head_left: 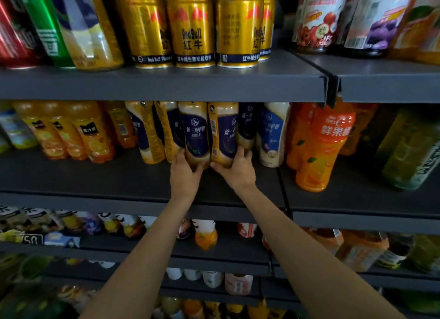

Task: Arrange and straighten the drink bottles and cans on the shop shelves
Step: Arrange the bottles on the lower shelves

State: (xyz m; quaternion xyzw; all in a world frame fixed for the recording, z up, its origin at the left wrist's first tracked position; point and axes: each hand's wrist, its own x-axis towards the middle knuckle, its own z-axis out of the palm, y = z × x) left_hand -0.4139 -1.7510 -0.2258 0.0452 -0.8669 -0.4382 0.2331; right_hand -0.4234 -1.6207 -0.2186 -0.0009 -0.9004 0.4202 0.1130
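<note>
While gripped low, two milk-tea bottles [209, 132] between both hands' fingers [242, 153].

Gold cans [193, 26] stood at twelve o'clock above navy-and-tan milk tea bottles [197, 134]; orange bottles [319, 147] at three.

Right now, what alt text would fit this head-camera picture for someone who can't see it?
A person's left hand and right hand each grip the base of a milk tea bottle, left one, right one, side by side on a dark shop shelf. Gold cans stand on the shelf above, and orange drink bottles stand to the right.
</note>
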